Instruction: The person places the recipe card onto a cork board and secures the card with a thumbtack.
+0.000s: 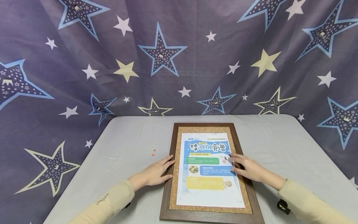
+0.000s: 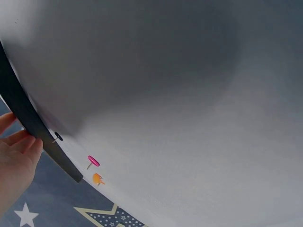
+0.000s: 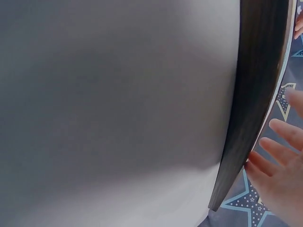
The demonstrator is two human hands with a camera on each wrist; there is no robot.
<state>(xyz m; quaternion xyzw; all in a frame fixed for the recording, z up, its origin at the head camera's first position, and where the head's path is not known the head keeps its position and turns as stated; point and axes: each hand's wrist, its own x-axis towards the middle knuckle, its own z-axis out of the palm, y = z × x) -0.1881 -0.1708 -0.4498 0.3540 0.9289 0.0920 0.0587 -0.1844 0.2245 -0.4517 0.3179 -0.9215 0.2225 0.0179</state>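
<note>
A cork board (image 1: 172, 193) in a dark brown wooden frame (image 1: 193, 214) lies on the table, with a printed paper poster (image 1: 209, 199) flat on its cork. My left hand (image 1: 154, 172) touches the frame's left side with spread, mostly straight fingers. On the opposite side my right hand (image 1: 249, 168) lies across the frame, its fingertips over the poster's right edge. Left of the board sit small red-orange push pins (image 1: 153, 154). The left wrist view shows a black pin (image 2: 58, 136), a pink pin (image 2: 93, 161) and an orange pin (image 2: 97, 178) beside the frame.
A light grey cloth covers the table (image 1: 128, 137). Behind it and at the sides hangs a dark purple curtain (image 1: 173, 84) printed with stars. A black wrist device (image 1: 283, 206) shows below the right sleeve.
</note>
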